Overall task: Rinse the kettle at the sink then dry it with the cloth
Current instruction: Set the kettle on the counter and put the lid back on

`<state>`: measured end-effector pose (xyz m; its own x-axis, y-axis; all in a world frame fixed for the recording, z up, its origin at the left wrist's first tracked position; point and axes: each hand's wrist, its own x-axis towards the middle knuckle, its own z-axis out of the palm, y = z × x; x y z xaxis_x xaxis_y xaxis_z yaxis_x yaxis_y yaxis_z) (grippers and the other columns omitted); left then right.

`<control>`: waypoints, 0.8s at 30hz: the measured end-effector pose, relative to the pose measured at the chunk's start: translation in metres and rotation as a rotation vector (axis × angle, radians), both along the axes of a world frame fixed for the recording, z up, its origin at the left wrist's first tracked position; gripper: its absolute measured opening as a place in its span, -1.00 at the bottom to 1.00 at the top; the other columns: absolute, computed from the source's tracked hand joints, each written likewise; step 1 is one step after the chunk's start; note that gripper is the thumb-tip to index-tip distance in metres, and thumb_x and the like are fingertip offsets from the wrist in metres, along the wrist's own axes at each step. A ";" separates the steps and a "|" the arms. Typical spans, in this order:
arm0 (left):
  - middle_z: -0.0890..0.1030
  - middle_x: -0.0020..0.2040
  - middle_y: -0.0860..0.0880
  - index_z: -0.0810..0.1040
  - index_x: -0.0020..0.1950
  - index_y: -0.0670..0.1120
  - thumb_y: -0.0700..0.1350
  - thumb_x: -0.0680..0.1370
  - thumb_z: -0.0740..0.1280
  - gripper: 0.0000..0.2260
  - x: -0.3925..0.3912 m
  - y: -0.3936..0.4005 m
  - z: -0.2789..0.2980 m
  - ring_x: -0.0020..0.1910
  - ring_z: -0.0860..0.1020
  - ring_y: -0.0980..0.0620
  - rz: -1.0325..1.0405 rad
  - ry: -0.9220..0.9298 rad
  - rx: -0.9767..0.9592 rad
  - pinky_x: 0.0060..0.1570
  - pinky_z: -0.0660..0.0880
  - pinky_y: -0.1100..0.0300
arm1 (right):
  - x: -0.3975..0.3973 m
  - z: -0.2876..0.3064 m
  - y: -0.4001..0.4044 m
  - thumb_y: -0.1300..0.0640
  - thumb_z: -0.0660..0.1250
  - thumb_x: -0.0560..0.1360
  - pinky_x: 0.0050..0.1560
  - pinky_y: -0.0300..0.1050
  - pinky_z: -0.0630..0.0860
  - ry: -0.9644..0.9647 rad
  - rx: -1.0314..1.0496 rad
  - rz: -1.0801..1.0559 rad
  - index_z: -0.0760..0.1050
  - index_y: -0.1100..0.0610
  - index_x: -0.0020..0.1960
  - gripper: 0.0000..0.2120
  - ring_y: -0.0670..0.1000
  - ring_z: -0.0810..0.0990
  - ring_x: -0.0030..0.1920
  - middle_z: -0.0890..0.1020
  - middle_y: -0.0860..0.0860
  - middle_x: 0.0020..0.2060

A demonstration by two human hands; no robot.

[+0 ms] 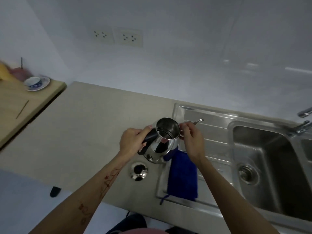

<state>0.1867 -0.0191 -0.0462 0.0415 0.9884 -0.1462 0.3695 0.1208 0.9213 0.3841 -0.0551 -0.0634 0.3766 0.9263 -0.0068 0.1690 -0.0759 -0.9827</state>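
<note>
A shiny steel kettle (159, 141) with no lid is held above the counter, at the left edge of the sink's drainboard. My left hand (131, 142) grips its black handle. My right hand (192, 141) holds the kettle at the base of its spout, fingers curled there; the spout tip (199, 121) points right, toward the basin. The kettle's steel lid (138, 171) with a black knob lies on the counter just below. A blue cloth (183, 176) lies on the drainboard under the kettle's right side. The sink basin (263, 159) is to the right, its tap (302, 127) at the far right.
A beige counter (84, 132) stretches left. A wooden table (20, 105) at far left carries a blue-and-white cup on a saucer (36, 83). Wall sockets (118, 37) sit above. A small dark object (54, 191) sits by the counter's front edge.
</note>
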 end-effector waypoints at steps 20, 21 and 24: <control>0.36 -0.64 -0.11 0.43 -0.54 -0.26 0.07 0.54 0.36 -0.45 -0.168 0.085 -0.059 -0.69 0.29 0.03 -0.106 -0.106 -0.129 -0.54 0.21 0.28 | -0.165 -0.029 0.039 0.18 0.21 0.61 0.03 -0.12 0.62 -0.212 -0.122 -0.019 0.59 0.05 0.15 -0.78 -0.19 0.64 -0.01 0.68 -0.11 -0.04; 0.38 -0.62 -0.13 0.45 -0.51 -0.30 0.06 0.54 0.35 -0.45 -0.168 0.086 -0.057 -0.69 0.31 0.04 -0.116 -0.092 -0.126 -0.55 0.22 0.29 | -0.166 -0.030 0.035 0.25 0.20 0.60 0.05 -0.23 0.59 -0.217 -0.110 -0.007 0.57 0.06 0.20 -0.74 -0.25 0.62 0.03 0.66 -0.14 0.02; 0.45 -0.59 -0.13 0.47 -0.52 -0.22 0.07 0.57 0.30 -0.46 -0.168 0.083 -0.053 -0.64 0.39 0.08 -0.127 0.003 -0.073 -0.53 0.33 0.28 | -0.163 -0.048 0.011 0.36 0.21 0.55 0.12 -0.31 0.55 -0.375 -0.106 0.026 0.46 0.08 0.31 -0.62 -0.23 0.57 0.12 0.58 -0.14 0.12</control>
<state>0.0188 0.0642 -0.0991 0.1652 0.9619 -0.2179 0.3891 0.1394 0.9106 0.2207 -0.0445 -0.1113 0.3473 0.9373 0.0303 0.5180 -0.1648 -0.8394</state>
